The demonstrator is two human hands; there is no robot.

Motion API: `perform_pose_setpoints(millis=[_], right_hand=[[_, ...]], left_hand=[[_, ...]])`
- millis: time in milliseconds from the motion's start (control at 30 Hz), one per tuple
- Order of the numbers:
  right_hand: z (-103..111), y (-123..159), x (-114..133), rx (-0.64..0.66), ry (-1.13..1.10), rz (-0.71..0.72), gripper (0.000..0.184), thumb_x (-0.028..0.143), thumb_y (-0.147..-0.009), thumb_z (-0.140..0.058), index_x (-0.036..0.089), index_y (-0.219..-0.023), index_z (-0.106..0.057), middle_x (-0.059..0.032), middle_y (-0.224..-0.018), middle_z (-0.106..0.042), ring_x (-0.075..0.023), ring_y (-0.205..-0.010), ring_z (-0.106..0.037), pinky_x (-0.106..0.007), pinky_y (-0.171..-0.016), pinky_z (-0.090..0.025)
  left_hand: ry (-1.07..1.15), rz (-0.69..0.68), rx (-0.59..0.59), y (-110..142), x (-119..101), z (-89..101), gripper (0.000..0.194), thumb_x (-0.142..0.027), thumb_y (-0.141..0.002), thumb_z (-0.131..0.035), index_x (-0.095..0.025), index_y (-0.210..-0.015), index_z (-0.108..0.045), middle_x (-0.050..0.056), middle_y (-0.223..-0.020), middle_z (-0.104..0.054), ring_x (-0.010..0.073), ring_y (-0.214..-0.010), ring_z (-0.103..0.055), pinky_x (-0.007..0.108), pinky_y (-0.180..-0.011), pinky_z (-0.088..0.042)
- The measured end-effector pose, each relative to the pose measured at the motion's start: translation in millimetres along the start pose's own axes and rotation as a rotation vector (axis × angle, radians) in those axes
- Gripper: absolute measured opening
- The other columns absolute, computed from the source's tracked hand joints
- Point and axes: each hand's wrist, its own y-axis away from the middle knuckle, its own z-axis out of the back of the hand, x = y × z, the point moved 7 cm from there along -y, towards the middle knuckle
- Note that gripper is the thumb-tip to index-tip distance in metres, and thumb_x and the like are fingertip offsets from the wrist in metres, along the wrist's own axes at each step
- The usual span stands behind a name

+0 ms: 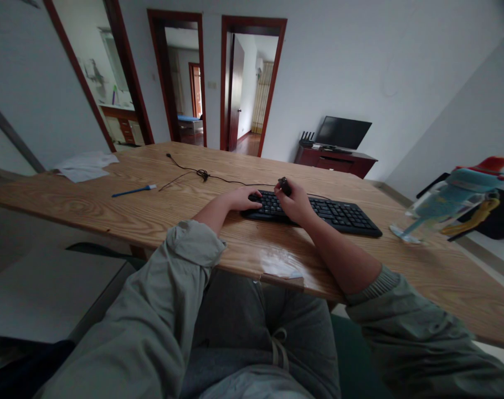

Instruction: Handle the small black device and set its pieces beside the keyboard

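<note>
A black keyboard [339,215] lies on the wooden table in front of me, its keys facing up. My left hand [239,199] grips its left end, with the thumb over the keys and the fingers near the far edge. Above the keys, my right hand [296,204] is closed around a small black object [284,186] that sticks up past the fingers; its kind does not show. Behind the keyboard runs its black cable [227,179], bunched in a tied coil [202,175], with the plug [168,155] at the far left.
A blue brush [133,191] with a pale tip and white papers [88,165] lie on the left of the table [152,221]. At the right stands a light-blue bottle [438,194] with a red lid and yellow strap. Clear tape [282,265] covers the near edge.
</note>
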Motion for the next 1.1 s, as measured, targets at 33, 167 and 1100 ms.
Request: perform_pose_setpoints(millis=[33, 167, 1100], right_hand=[[2, -1, 0, -0.016, -0.011, 0.003, 0.013, 0.032, -0.082, -0.052, 0.02, -0.077, -0.055, -0.0012, -0.07, -0.056, -0.018, -0.069, -0.05, -0.032, -0.068, -0.039], [5, -1, 1, -0.055, -0.103, -0.013, 0.016, 0.034, -0.082, -0.053, 0.019, -0.076, -0.055, -0.0004, -0.069, -0.054, -0.0163, -0.067, -0.049, -0.031, -0.066, -0.039], [101, 27, -65, 0.091, -0.285, -0.52, 0.041, 0.056, -0.08, -0.061, 0.017, -0.09, -0.066, -0.0066, -0.072, -0.067, -0.0115, -0.044, -0.052, -0.025, -0.039, -0.038]], left_hand=[[0.005, 0.009, 0.0, 1, -1, 1.2, 0.048, -0.039, -0.082, -0.059, -0.015, -0.123, -0.059, 0.01, -0.128, -0.061, 0.0216, -0.111, -0.058, 0.028, -0.095, -0.044], [0.02, 0.02, -0.03, 7, -13, 9.4, 0.047, -0.037, -0.08, -0.061, -0.018, -0.124, -0.06, 0.008, -0.124, -0.064, 0.0219, -0.107, -0.06, 0.029, -0.095, -0.045], [0.287, -0.011, -0.063, 9, -44, 8.6, 0.029, -0.038, -0.077, -0.063, -0.014, -0.092, -0.07, 0.004, -0.08, -0.07, 0.0135, -0.071, -0.061, 0.023, -0.065, -0.047]])
